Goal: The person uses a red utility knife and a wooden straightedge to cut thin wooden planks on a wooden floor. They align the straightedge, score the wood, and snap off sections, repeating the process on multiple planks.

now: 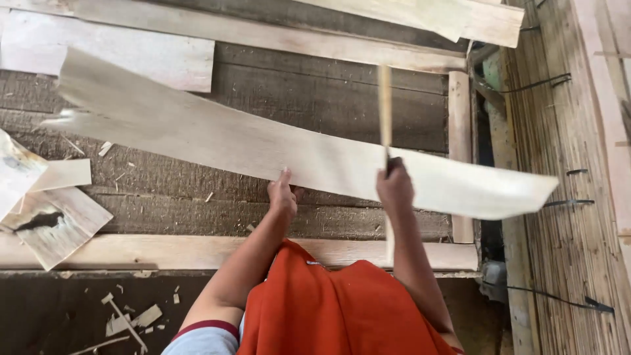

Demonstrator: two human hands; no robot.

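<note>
Head view: the left hand (282, 195) is pinching the near edge of a long pale thin wood veneer sheet (197, 135) over the dark plank workbench (328, 98), while the right hand (394, 186) is gripping a thin wooden stick (384, 105); trimming seems underway, needing steady alignment.

No pkgs, labels, signs or screens anywhere in view.
</note>
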